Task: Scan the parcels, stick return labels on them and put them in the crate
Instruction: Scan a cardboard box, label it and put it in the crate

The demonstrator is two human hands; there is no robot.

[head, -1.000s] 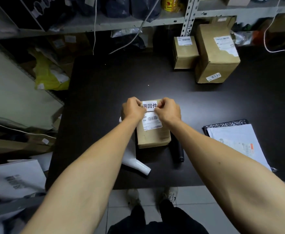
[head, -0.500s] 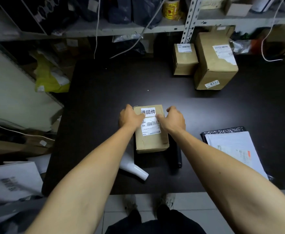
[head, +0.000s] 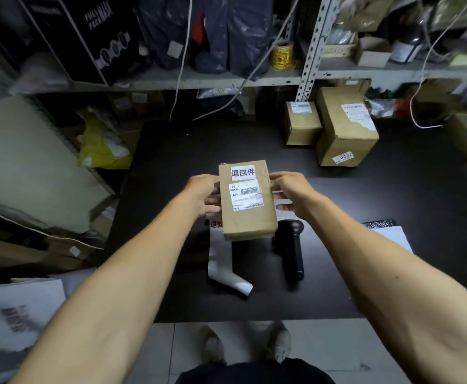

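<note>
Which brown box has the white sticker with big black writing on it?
The small parcel held between the left hand and right hand. The two boxes at the table's back, small box and big box, carry only fine-print labels.

Single head-worn wide-angle view, looking forward and steeply down from above. Dark surface fills centre, close below; own forearms reach in from bottom corners. Shelving across top, far side. Own shoes, floor at bottom edge.
</note>
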